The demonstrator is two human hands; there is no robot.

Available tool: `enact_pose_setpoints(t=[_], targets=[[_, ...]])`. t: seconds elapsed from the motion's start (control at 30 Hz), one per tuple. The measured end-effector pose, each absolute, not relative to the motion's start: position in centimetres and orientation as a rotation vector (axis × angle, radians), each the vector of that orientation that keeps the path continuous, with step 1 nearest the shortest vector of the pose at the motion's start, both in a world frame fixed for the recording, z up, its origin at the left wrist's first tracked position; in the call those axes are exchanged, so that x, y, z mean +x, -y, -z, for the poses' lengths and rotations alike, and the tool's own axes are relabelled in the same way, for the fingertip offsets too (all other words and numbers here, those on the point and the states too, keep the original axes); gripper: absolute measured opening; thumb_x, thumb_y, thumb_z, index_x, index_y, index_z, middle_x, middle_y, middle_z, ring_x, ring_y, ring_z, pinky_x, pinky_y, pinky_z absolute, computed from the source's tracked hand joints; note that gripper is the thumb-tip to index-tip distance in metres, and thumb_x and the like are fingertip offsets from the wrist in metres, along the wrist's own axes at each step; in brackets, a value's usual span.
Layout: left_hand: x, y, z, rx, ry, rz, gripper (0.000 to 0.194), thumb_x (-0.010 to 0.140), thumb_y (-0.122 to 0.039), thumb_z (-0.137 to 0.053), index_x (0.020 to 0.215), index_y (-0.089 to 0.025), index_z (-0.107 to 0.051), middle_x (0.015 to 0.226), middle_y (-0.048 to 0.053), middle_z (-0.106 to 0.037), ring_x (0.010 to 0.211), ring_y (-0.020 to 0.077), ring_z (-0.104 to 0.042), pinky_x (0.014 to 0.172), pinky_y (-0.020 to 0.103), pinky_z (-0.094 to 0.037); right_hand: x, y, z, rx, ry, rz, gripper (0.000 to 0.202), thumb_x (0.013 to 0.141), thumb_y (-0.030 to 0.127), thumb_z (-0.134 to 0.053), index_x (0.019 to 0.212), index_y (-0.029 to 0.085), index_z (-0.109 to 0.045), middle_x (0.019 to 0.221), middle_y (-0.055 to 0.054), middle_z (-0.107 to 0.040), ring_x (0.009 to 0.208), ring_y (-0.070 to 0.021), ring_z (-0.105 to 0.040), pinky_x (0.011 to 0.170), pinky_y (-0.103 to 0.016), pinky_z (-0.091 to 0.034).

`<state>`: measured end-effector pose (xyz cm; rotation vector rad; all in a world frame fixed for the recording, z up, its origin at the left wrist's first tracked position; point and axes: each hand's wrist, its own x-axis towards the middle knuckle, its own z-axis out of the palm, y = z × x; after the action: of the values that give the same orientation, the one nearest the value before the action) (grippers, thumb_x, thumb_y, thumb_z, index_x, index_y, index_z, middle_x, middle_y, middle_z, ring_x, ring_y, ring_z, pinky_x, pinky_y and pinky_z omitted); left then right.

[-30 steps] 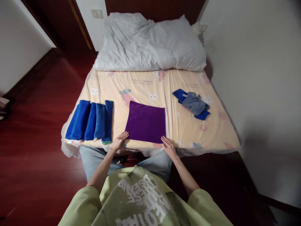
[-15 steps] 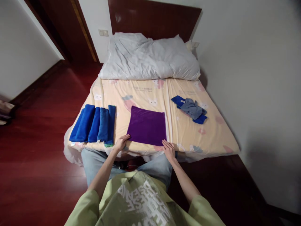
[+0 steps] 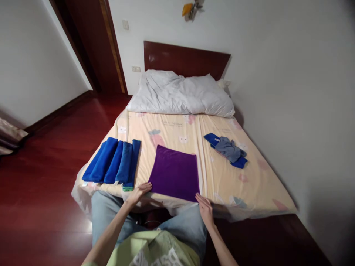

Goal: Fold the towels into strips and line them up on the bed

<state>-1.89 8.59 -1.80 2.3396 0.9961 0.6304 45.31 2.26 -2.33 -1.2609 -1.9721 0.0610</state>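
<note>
A purple cloth (image 3: 175, 173) lies flat near the bed's front edge. My left hand (image 3: 141, 192) touches its near left corner, the fingertips resting on the edge. At the near right corner is my right hand (image 3: 204, 207), fingers stretched out and fingertips on the cloth's edge. Several rolled blue cloths (image 3: 112, 160) lie side by side to the left of the purple one. To the right, a crumpled grey cloth (image 3: 229, 149) sits on top of a blue cloth (image 3: 239, 163).
The bed (image 3: 260, 184) has a cream patterned sheet. A white quilt (image 3: 180, 92) is bunched before the dark headboard (image 3: 185, 57). A wall stands close on the right, and a striped fabric (image 3: 11, 136) is at the far left.
The view has tilted upward, so the bed and cloths appear lower in the picture. Both hands remain at the near corners of the purple cloth.
</note>
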Motion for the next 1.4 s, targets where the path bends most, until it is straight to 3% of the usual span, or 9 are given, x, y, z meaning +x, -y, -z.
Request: enact_pose_setpoints(t=[0.23,0.53,0.73,0.93,1.23,1.4], targets=[[-0.9,-7.5,4.3,2.165,-1.243,-0.837,0.042,0.092,-0.013,-0.042,0.117,-0.022,-0.075,0.126,0.008,-0.071,0.124,0.0236,-0.064,0.109,0.047,-0.051,44.8,-1.5,3.0,-1.301,1.891,-0.124,0.045,0.094,0.007,-0.043,0.120,0.028,-0.074,0.120,-0.006,-0.073,0.113,-0.0230,-0.071,0.093,-0.045,-0.060],[-0.3,-8.8,2.2,2.005,-1.218,-0.953,0.039,0.086,-0.011,-0.048,0.108,-0.024,-0.078,0.115,0.007,-0.075,0.115,0.0216,-0.068,0.103,0.042,-0.055,44.9,-2.2,2.8,-1.352,1.814,-0.261,0.046,0.089,0.009,-0.042,0.114,0.027,-0.077,0.116,-0.006,-0.075,0.111,-0.0233,-0.071,0.093,-0.045,-0.058],[0.7,-8.8,1.0,1.762,-1.366,-1.035,0.028,0.091,-0.029,-0.053,0.106,-0.024,-0.077,0.119,0.007,-0.074,0.115,0.0238,-0.068,0.105,0.042,-0.053,44.7,-2.6,2.5,-1.463,1.564,-0.458,0.035,0.088,0.020,-0.048,0.107,0.023,-0.077,0.112,-0.009,-0.076,0.107,-0.0252,-0.072,0.098,-0.047,-0.056],[1.4,-9.8,0.3,1.607,-1.501,-1.038,0.034,0.092,-0.045,-0.054,0.102,-0.020,-0.075,0.102,0.006,-0.078,0.095,0.0235,-0.073,0.087,0.035,-0.058,45.1,-3.5,2.4,-1.562,1.380,-0.619,0.033,0.087,0.035,-0.054,0.105,0.020,-0.077,0.108,-0.011,-0.077,0.101,-0.0282,-0.073,0.092,-0.045,-0.058],[2.7,-11.5,0.0,1.586,-1.632,-1.061,0.040,0.091,-0.050,-0.050,0.100,-0.019,-0.072,0.094,0.008,-0.077,0.084,0.0230,-0.071,0.079,0.033,-0.055,45.2,-5.8,3.0,-1.641,1.183,-0.636,0.050,0.084,0.058,-0.058,0.104,0.015,-0.075,0.103,-0.016,-0.077,0.095,-0.0307,-0.072,0.090,-0.045,-0.056],[3.3,-12.6,0.0,1.587,-1.733,-0.969,0.042,0.092,-0.050,-0.047,0.103,-0.018,-0.071,0.092,0.009,-0.077,0.083,0.0241,-0.072,0.076,0.033,-0.053,45.3,-7.8,2.7,-1.777,1.196,-0.592,0.066,0.084,0.074,-0.047,0.098,0.015,-0.075,0.095,-0.018,-0.076,0.087,-0.0302,-0.070,0.080,-0.040,-0.054]])
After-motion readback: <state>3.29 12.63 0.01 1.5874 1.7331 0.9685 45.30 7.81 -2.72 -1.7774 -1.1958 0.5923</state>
